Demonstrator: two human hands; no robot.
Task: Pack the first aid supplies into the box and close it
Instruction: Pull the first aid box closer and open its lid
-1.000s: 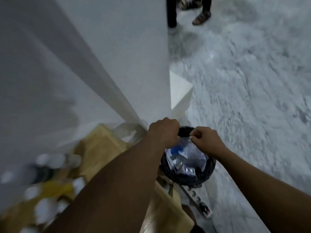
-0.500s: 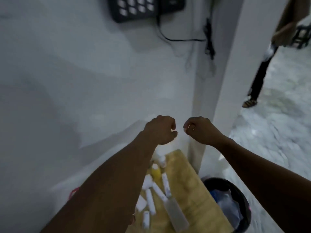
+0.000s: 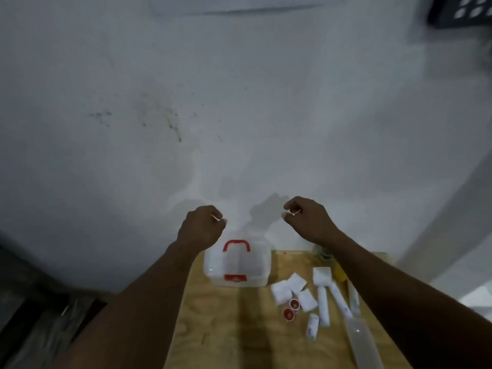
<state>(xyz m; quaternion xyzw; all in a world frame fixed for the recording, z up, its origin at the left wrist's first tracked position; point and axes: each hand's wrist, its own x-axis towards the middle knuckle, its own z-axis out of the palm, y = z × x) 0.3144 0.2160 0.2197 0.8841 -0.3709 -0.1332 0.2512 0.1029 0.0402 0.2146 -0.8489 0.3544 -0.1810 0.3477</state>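
A stained white wall point(image 3: 239, 102) rises behind the wooden table point(image 3: 226, 328). Half a second ago I faced further right, onto a black bin, with my fists almost touching; now they are apart. My left hand point(image 3: 202, 227) pinches a thin pale sliver point(image 3: 217, 217), and my right hand point(image 3: 308, 219) pinches another sliver point(image 3: 296, 212). The clear box point(image 3: 213, 265) sits at the table's far edge, lid down, its red latch point(image 3: 234, 277) facing me and its handle point(image 3: 237, 241) spanning left to right. On its right lie gauze pads point(image 3: 282, 291) and rolled bandages point(image 3: 323, 306), long axes running near to far.
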